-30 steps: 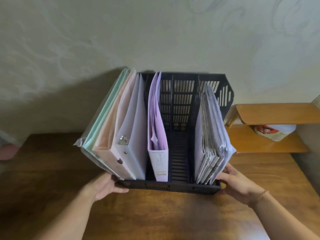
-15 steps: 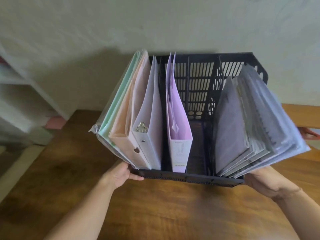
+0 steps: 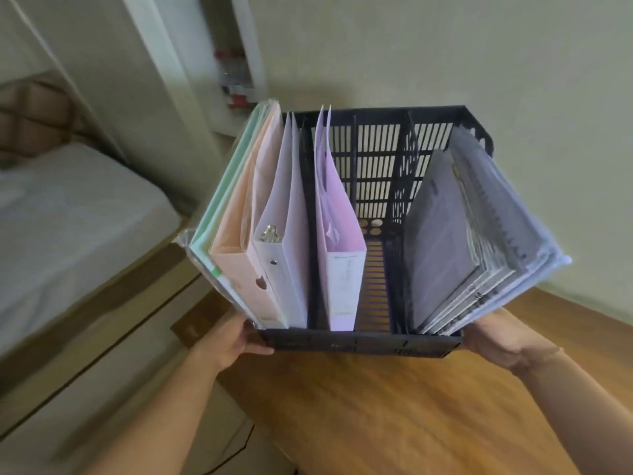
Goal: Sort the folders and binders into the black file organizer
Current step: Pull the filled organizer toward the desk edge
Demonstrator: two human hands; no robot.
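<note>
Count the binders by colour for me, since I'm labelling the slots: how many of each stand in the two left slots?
Green binder: 1
Peach binder: 1
White binder: 1
Lilac binder: 1
Total: 4
The grey stack of folders in the right slot is too tightly packed to count.

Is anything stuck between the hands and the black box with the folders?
No. The left hand and right hand each hold a bottom corner of the black file organizer, with nothing visible between.
</note>
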